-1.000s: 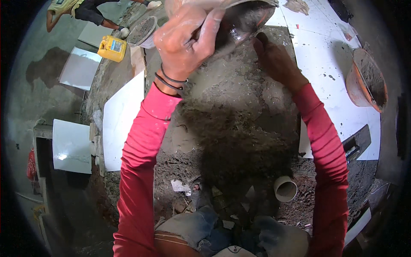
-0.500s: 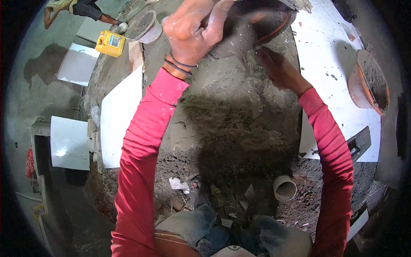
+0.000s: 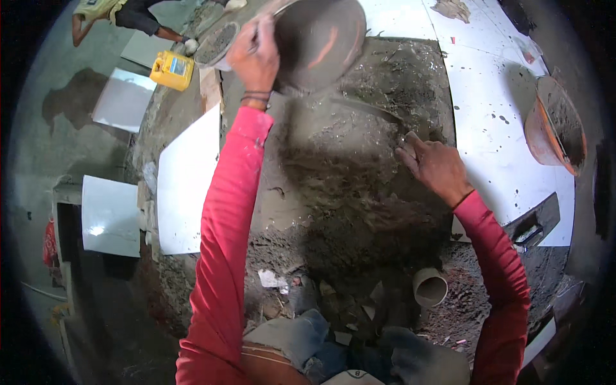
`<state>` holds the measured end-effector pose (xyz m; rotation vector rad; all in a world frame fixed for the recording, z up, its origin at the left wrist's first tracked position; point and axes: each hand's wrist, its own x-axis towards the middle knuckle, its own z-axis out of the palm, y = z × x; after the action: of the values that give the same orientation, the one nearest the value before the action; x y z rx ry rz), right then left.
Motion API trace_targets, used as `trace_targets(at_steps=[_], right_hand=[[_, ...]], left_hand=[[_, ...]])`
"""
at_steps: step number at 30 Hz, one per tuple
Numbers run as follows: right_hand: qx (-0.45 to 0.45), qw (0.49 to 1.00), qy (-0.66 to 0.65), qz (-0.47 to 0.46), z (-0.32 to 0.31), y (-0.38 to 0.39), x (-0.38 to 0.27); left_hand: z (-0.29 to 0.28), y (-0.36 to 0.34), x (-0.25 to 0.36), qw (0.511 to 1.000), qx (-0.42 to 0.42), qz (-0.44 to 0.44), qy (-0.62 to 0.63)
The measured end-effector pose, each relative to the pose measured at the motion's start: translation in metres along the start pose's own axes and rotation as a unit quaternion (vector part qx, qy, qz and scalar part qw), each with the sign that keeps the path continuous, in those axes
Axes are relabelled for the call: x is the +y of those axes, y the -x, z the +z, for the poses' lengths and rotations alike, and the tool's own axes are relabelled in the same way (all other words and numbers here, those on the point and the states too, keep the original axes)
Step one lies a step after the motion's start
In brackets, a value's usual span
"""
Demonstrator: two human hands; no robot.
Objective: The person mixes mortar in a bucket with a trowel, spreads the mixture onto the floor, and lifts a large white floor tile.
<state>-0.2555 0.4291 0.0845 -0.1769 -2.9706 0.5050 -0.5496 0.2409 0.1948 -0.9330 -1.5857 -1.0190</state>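
My left hand [image 3: 255,59] grips the rim of a round, dark, mortar-smeared basin [image 3: 324,42], which is tilted so that its inside shows. The basin hangs over the far part of a bed of wet grey mortar [image 3: 346,151]. Lower and to the right, my right hand [image 3: 436,168] is closed around the end of a trowel. The trowel's narrow-looking blade [image 3: 369,110] stretches left over the mortar, seen nearly edge-on. White tiles flank the bed, one on the left [image 3: 189,186] and others on the right [image 3: 487,128].
An orange-rimmed bucket [image 3: 553,128] and a float [image 3: 532,221] rest on the right tiles. A white pipe piece [image 3: 430,287] stands near my knees among tile shards. A yellow jerrycan [image 3: 172,70] and a mortar bucket [image 3: 218,46] stand far left, near another person [image 3: 138,16].
The basin has swung left and tipped, with my left hand on its rim. My right hand has come away from beneath it, nearer to me, and the trowel now shows.
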Motion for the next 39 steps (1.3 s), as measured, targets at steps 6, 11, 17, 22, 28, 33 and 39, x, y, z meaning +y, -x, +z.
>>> trace_targets(at_steps=[6,11,17,22,28,33,39], right_hand=[[0.145,0.964,-0.213,-0.058,-0.013,-0.061,-0.008],[0.163,0.932,-0.189,-0.264,-0.016,-0.12,-0.03],[0.244,0.961,0.074,-0.106,-0.021,-0.074,-0.118],[0.17,0.953,0.191,-0.161,0.005,-0.074,-0.053],[0.314,0.933,0.141,-0.103,-0.02,-0.111,-0.027],[0.162,0.985,-0.049,0.021,-0.025,-0.106,-0.045],[0.196,0.948,-0.111,-0.223,-0.022,-0.114,-0.01]], left_hand=[[-0.041,0.007,0.007,0.98,-0.084,-0.167,-0.067],[-0.035,0.017,0.039,0.969,-0.104,-0.225,0.028],[-0.032,0.003,0.062,0.978,-0.103,-0.183,0.01],[-0.041,0.006,0.057,0.986,-0.081,-0.136,-0.05],[-0.031,0.013,0.082,0.992,-0.088,-0.086,-0.035],[-0.03,-0.005,0.101,0.997,-0.07,0.02,-0.018],[-0.035,-0.051,0.144,0.98,-0.086,0.162,0.077]])
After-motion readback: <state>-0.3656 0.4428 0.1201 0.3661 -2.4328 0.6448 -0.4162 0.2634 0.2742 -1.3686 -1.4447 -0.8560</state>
